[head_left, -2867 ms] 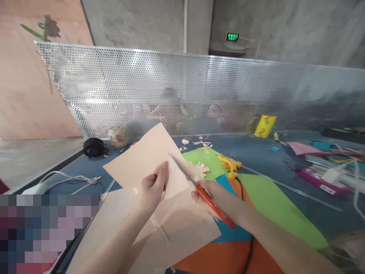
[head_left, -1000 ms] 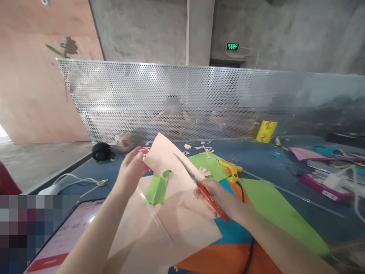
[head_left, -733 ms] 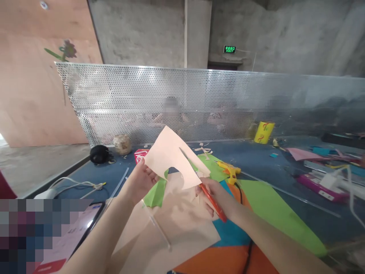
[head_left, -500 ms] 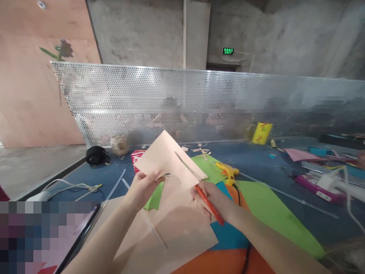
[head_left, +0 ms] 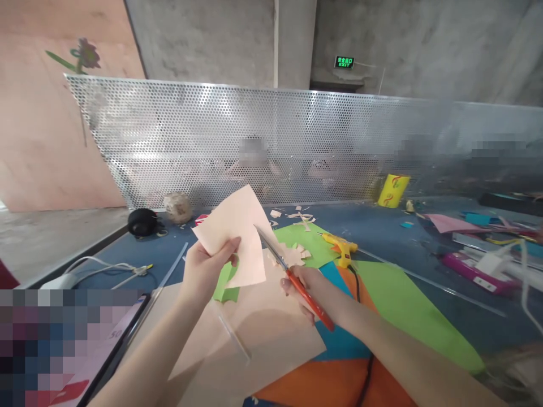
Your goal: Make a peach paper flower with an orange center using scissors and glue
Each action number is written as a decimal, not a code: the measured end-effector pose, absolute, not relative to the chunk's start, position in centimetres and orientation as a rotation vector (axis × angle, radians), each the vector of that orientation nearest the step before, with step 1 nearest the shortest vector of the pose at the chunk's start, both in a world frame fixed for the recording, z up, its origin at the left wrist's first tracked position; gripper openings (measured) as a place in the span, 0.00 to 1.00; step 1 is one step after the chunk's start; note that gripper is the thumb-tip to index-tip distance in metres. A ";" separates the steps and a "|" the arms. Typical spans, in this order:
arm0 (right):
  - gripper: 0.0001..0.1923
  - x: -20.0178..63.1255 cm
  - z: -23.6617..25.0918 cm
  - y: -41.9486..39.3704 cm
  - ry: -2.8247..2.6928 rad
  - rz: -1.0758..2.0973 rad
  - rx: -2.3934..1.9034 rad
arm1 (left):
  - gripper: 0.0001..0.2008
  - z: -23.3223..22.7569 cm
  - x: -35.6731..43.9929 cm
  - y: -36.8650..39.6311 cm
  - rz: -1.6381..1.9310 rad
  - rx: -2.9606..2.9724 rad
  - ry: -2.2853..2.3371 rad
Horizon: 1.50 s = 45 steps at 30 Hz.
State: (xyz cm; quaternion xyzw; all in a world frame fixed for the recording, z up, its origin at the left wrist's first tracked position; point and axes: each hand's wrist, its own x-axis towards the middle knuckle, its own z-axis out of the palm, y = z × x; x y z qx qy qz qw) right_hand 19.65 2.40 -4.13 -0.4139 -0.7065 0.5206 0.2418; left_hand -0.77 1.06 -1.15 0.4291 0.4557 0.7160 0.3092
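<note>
Ten entries, hours read from our pale sheet [head_left: 241, 223] as dial centre, 12 pointing away from us.

1. Screened device [head_left: 116, 342], 8 o'clock; partly hidden.
2. White cable [head_left: 139, 270], 9 o'clock, loosely bunched.
3. Black round object [head_left: 142, 223], between 9 and 10.
4. Left hand [head_left: 201, 263], between 7 and 8: thumb above, fingers beneath, pinching the sheet's near-left edge. A light pinch would serve best, we judge, letting us turn the paper into the blades.
5. Green paper piece [head_left: 224, 287], 6 o'clock, partly covered by the sheet.
6. Pale sheet, dial centre: held above the blue tabletop [head_left: 360, 217], slightly bowed. We would flatten that bow beside the cut, since curved paper tends to fold between blades.
7. Scissors [head_left: 299, 285], red-handled, 4 o'clock, tip aimed between 10 and 11 at the sheet's right edge; whether the blades are parted or touching paper, we cannot tell. Long strokes started near the pivot should leave a smoother edge than snips at the tip.
8. Right hand [head_left: 316, 282], 4 o'clock: fingers wrapped around the scissor handles.
9. Yellow glue gun [head_left: 341, 247], 3 o'clock; best given room, as its nozzle may be hot.
10. Purple power strip [head_left: 462, 270], 3 o'clock, well apart.
</note>
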 end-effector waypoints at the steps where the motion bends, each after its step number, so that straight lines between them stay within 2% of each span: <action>1: 0.20 19.7 -4.3 2.4 -1.909 1.455 -1.125 | 0.12 -1.2 -0.8 1.0 1.879 1.135 1.218; 7: 0.18 19.6 -4.1 2.5 -1.829 1.597 -1.067 | 0.12 -1.5 -0.6 0.9 1.790 1.098 1.249; 12: 0.08 19.4 -3.7 2.5 -1.777 1.661 -1.091 | 0.12 -1.6 0.3 0.8 1.737 1.063 1.202; 15: 0.05 19.4 -3.5 2.4 -1.730 1.697 -1.099 | 0.12 -1.6 0.6 0.8 1.719 1.052 1.190; 25: 0.03 19.4 -3.7 2.5 -1.704 1.699 -1.152 | 0.11 -2.2 0.1 1.0 1.718 1.074 1.235; 38: 0.08 19.4 -3.9 2.7 -1.773 1.555 -1.128 | 0.11 -1.9 0.4 0.8 1.727 1.076 1.208; 45: 0.06 19.5 -4.3 3.3 -1.617 1.742 -1.149 | 0.11 -1.7 0.6 0.6 1.672 1.121 1.228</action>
